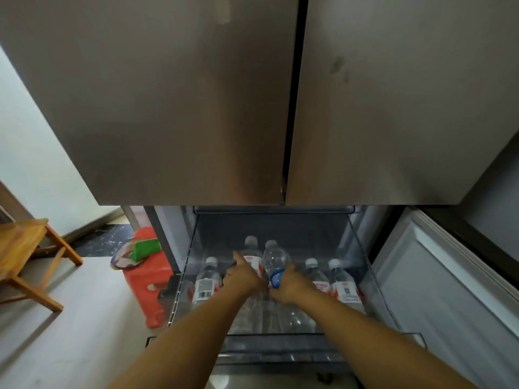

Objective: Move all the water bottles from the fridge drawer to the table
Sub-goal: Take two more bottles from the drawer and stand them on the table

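Head view: both hands reach into the clear plastic fridge drawer [362, 265]. Right hand [289, 284] fingers wrap a clear blue-labelled water bottle [275, 262]; left hand [243, 276] grips a red-labelled bottle [252, 256], thumb raised. Upright neighbours close beside the fingers could topple as these lift.

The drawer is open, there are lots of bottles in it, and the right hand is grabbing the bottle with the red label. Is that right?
Not quite. The head view shows the right hand gripping the bottle with the blue label, not a red one. The rest holds: the drawer is open and has many bottles in it.
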Demonstrator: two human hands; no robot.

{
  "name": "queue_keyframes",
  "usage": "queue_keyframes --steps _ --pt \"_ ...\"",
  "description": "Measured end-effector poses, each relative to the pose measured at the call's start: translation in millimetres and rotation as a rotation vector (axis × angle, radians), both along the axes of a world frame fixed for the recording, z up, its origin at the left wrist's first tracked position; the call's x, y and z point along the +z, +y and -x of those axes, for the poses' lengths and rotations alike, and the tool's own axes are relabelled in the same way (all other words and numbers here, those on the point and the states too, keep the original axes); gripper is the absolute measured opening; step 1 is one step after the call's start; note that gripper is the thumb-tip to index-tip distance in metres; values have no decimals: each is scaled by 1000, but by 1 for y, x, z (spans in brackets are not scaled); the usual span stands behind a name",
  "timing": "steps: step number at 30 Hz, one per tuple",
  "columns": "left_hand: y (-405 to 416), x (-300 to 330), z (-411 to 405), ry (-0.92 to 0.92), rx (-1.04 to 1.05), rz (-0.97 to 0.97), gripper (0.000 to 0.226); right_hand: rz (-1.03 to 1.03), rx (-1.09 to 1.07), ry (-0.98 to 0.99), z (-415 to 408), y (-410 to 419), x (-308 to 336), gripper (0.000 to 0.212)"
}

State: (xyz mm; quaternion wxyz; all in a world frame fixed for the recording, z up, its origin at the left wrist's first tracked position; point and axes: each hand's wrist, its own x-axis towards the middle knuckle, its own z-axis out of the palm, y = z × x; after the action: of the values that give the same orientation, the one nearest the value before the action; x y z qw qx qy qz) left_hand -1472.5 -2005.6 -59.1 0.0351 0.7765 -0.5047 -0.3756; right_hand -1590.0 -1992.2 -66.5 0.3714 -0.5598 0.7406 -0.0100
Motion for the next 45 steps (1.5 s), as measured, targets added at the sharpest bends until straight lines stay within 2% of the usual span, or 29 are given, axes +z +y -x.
queue_keyframes --steps 3,6,8,10,12,13,14,17,18,19,22,25,28,29,30,32,34,37,40,45 --pt "-3 -5 4 -33 41 5 123 29 -20 -16 2 -7 -5 82" --pt "-10 -13 -1 73 74 37 127 22 -7 -150 8 -18 0 49" --pt "-12 -13 -4 236 103 56 126 -10 -100 -325 14 -23 3 23" --pt "-16 -12 -9 471 135 57 124 -66 -186 -435 20 -24 14 14" --pt "-23 -14 -17 633 172 51 141 -118 -260 -516 26 -25 25 18" --pt "-20 -8 -19 699 190 27 143 -152 -303 -547 28 -24 29 22" --pt "-15 7 -20 763 194 -13 129 -171 -353 -581 30 -22 34 27" --pt "1 50 -21 871 108 -191 35 -157 -481 -711 37 -11 49 46" --pt "4 59 -20 888 79 -219 22 -140 -511 -743 41 -5 53 49" --pt "8 68 -18 912 63 -239 19 -115 -540 -759 42 4 64 50" --pt "23 87 -14 1025 -13 -287 34 18 -637 -841 46 37 87 45" --pt "44 96 -7 1060 -180 -282 45 147 -724 -972 48 80 98 45" --pt "66 97 6 1058 -392 -181 47 354 -782 -875 53 118 94 94" --pt "74 96 11 1054 -440 -140 49 439 -796 -802 58 129 86 104" --pt "83 93 17 1047 -478 -108 54 518 -800 -700 63 145 81 106" --pt "103 86 32 954 -561 -9 64 600 -811 -519 59 188 90 84" --pt "122 77 44 844 -704 108 66 642 -856 -436 58 228 89 59" --pt "157 65 57 806 -966 172 55 673 -943 -295 68 291 70 61" --pt "190 40 72 822 -1156 121 64 652 -1056 -164 77 358 48 62" --pt "257 21 103 721 -1392 67 67 669 -1260 -110 68 466 23 57"
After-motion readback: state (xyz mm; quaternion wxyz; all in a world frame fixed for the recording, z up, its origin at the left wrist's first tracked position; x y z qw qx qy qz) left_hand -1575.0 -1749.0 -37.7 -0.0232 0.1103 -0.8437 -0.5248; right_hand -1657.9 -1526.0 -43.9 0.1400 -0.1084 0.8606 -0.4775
